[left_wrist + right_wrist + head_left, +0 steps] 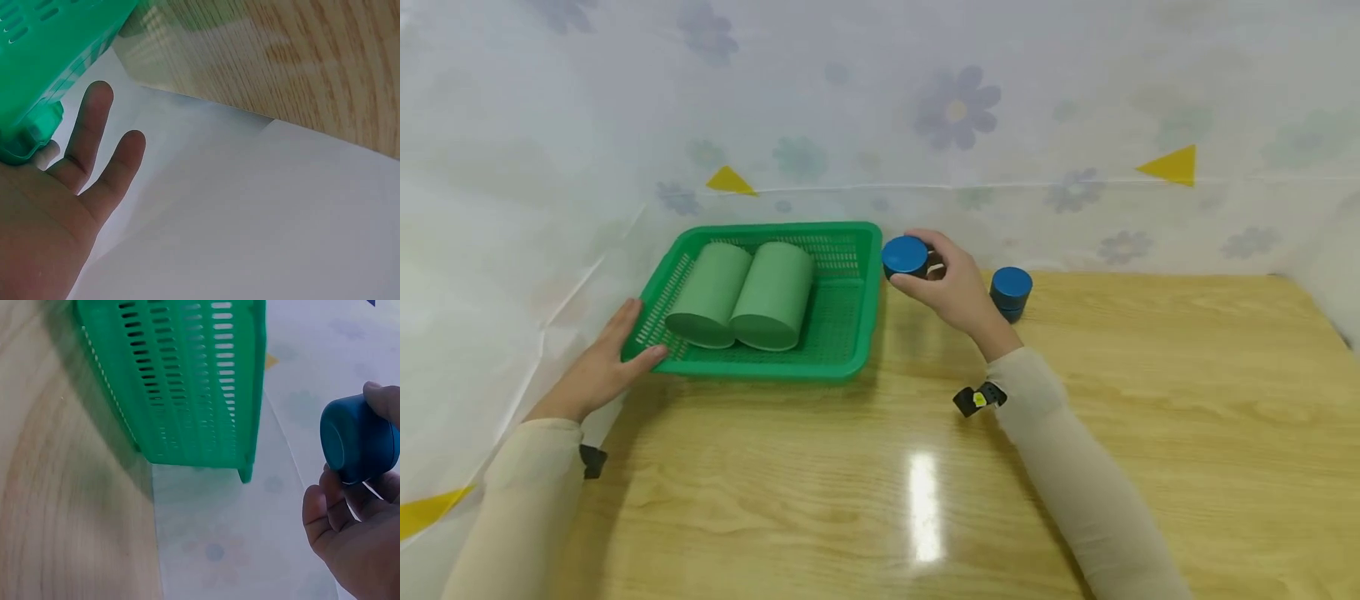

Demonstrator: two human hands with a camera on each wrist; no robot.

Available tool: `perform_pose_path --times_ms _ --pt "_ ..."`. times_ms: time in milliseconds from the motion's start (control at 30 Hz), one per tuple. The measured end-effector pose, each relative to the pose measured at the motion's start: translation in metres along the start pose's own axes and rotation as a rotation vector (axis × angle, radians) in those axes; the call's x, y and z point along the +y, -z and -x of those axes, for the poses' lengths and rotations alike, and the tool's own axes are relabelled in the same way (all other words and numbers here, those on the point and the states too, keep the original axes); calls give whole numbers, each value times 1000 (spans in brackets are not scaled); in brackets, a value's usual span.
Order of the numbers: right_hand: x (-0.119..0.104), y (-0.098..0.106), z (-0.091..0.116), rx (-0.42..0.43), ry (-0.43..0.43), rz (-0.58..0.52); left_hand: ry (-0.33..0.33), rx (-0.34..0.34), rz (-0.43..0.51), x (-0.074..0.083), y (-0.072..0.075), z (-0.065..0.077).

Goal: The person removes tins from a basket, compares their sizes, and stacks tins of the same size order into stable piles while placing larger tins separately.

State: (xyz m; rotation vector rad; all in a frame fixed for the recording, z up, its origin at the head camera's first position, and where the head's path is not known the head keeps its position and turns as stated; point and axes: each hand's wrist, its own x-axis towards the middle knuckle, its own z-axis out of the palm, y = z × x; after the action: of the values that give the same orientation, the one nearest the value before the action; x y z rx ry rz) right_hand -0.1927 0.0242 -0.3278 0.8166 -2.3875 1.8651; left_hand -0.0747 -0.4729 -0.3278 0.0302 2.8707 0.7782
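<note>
In the head view, a green plastic basket [842,371] is at the table's left side, with two light green cylinders [707,292] lying side by side in it. My left hand [597,367] grips its near left corner, thumb over the rim; the left wrist view shows two fingers stretched out beyond the corner. Just past the basket's right rim, my right hand [951,283] holds a short blue cylinder [905,254] above the table between thumb and fingers. The right wrist view shows this cylinder's recessed round end. Behind my right wrist stands another blue cylindrical piece [1011,292], grooved near its bottom.
The wood-grain table [790,483] meets a pale flower-patterned sheet [1060,100] at the back and left. Yellow triangles [1172,165] are stuck on the sheet. In the left wrist view, the table's edge [206,100] runs close to the left hand.
</note>
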Motion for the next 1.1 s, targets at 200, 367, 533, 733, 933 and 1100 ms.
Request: perform_pose_path --times_ms 200,367,533,733,933,1100 --pt "1 20 0 43 -39 22 2 7 1 -1 1 2" --pt "3 42 4 90 -70 58 5 10 -2 -3 1 1" --pt "9 63 12 121 -102 76 4 9 1 -2 1 0" --pt "15 85 24 129 -158 95 0 9 1 -3 2 -1" --pt "24 99 31 152 -177 111 -6 12 4 -4 4 0" --pt "30 105 33 174 -197 102 -10 12 -4 -5 4 0"
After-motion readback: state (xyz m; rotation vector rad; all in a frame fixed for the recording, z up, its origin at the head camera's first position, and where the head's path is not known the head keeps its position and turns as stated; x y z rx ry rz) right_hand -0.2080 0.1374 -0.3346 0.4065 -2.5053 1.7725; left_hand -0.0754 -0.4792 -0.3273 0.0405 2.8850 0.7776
